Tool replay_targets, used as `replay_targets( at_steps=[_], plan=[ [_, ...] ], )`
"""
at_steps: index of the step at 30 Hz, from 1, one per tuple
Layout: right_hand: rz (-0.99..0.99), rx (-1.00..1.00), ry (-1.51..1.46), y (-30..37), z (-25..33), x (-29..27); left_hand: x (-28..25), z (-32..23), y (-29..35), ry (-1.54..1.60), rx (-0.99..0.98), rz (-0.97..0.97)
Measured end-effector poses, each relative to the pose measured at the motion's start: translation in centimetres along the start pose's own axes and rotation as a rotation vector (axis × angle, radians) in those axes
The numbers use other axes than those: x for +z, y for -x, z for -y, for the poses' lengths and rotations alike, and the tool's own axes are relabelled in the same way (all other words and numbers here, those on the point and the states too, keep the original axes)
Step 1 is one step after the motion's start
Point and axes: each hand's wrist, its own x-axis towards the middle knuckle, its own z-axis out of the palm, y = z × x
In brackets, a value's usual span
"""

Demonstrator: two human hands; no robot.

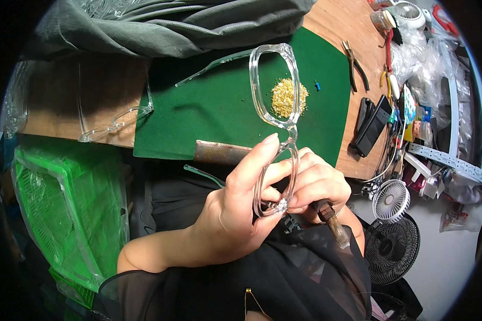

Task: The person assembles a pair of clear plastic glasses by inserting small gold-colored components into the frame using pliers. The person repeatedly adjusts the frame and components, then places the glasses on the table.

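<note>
Left hand [233, 200]: closed on the near half of the clear glasses, thumb on one side of the rim and fingers on the other.
Right hand [321, 182]: curled up close beside the left one, with a tool [336, 230] in it. Its fingertips are at the near corner of the glasses.
Glasses [291, 135]: up in the air in front of the person, over the near edge of the green mat [198, 117]. They stand on end, so the long way runs from the person out to the far side, almost straight. One eye ring is far, one is near, and the nose bridge sits between.
Far arm [213, 64]: sticks out to the left, and its tip dips a bit toward the person.
Near arm [203, 175]: its tip pokes out to the left, behind the left hand.
Tool: the brown handle points back toward the person and a bit right.
Yellow bits [285, 96]: in a heap on the mat, seen behind the far ring.
Counter [107, 80]: brown wood under the mat. More clear glasses [144, 111] lie at the left, and pliers [353, 67] at the right.
</note>
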Motion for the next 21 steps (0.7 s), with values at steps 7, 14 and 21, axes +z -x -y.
replay_targets(
  at_steps=[7,14,21],
  plan=[
    [0.028,0.014,0.014,-0.08,0.07,-0.15,-0.16,0.20,0.39,0.087,-0.063,0.048],
    [0.077,0.052,0.066,-0.33,0.54,-0.23,-0.01,0.17,0.63,0.188,-0.141,0.048],
    [0.054,0.030,0.070,0.00,0.47,-0.05,-0.04,0.01,0.59,0.147,-0.126,0.052]
  ],
)
